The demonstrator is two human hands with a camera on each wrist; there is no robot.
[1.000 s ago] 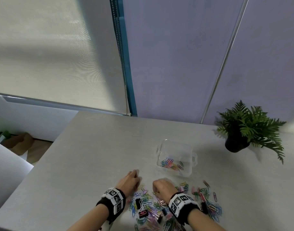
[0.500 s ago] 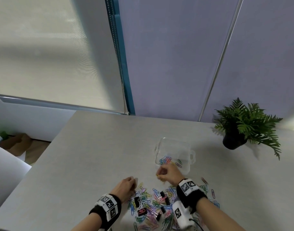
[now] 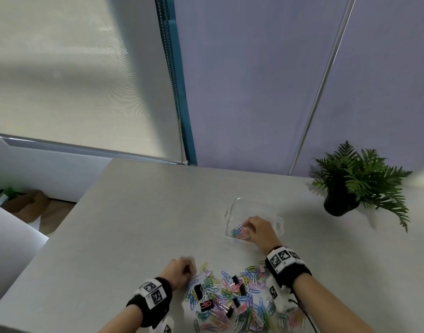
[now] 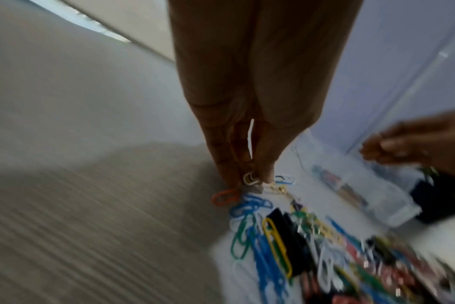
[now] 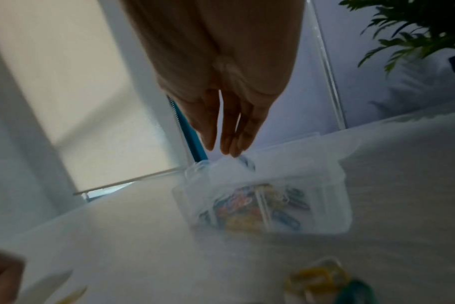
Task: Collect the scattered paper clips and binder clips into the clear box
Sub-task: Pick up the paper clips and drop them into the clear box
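A heap of coloured paper clips [image 3: 230, 292] with several black binder clips [image 3: 197, 290] lies at the table's near edge. The clear box [image 3: 237, 200] stands just beyond it and holds several coloured clips [image 5: 247, 207]. My left hand [image 3: 193, 272] is at the heap's left edge and pinches a white paper clip [image 4: 251, 179] between thumb and fingertip. My right hand [image 3: 247, 227] hovers over the box. Its fingers [image 5: 229, 142] point straight down and slightly apart, and a blue clip [image 5: 247, 162] blurs just beneath them.
A potted fern [image 3: 350, 183] stands on the table to the right of the box. The grey table [image 3: 146, 212] stretches bare to the left and ends at an edge on that side. Behind it hang a window blind and a purple wall.
My right hand rose from the heap and travelled forward to above the box. My left hand drew back to the heap's left edge and pinched a white clip.
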